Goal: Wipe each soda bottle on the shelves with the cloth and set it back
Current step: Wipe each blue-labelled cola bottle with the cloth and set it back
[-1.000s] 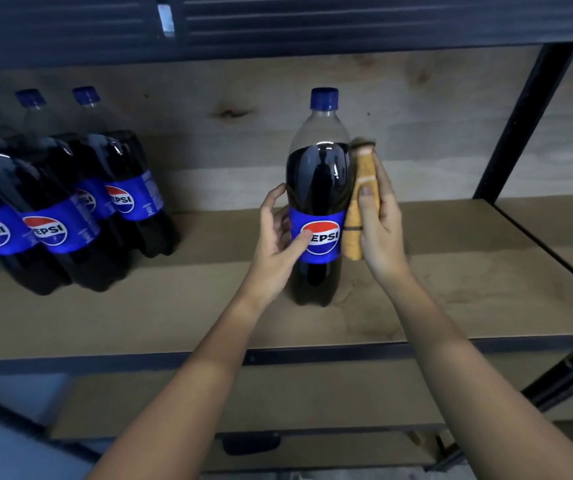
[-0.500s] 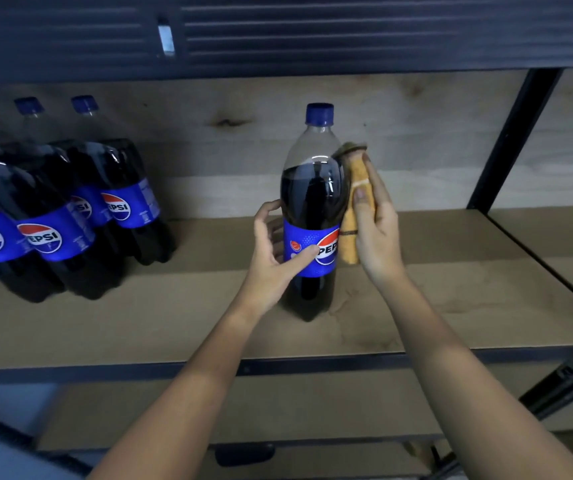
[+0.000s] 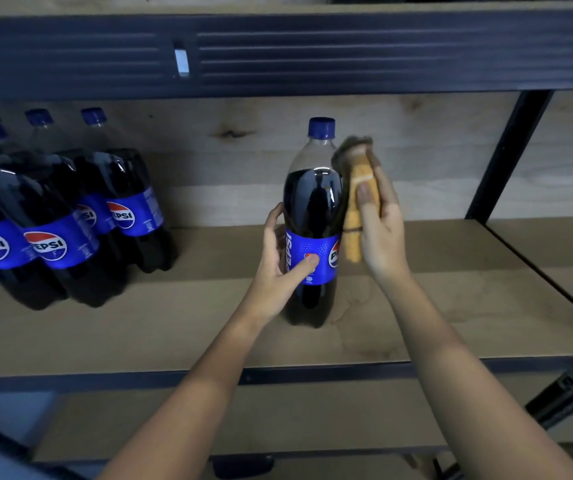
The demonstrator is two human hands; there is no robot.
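Since the earlier frames the soda bottle (image 3: 313,223) has turned under the hands: the round logo that faced the camera now sits at the right edge of the blue label, and the brand name runs vertically up the label's left side. The bottle stands upright on the wooden shelf (image 3: 451,306), near the middle, well apart from the group of other bottles (image 3: 70,220) at the left. It is a tall clear plastic bottle with a blue cap, dark cola filling it up to the shoulder. The left hand (image 3: 278,258) grips the label band, thumb pressed on its front and fingers curled round the left side. The right hand (image 3: 378,223) clasps a folded yellow cloth (image 3: 357,209) and holds it against the bottle's right side, from the shoulder down to the label; the cloth's top is blurred. The cloth sits about where it was, against the same flank.
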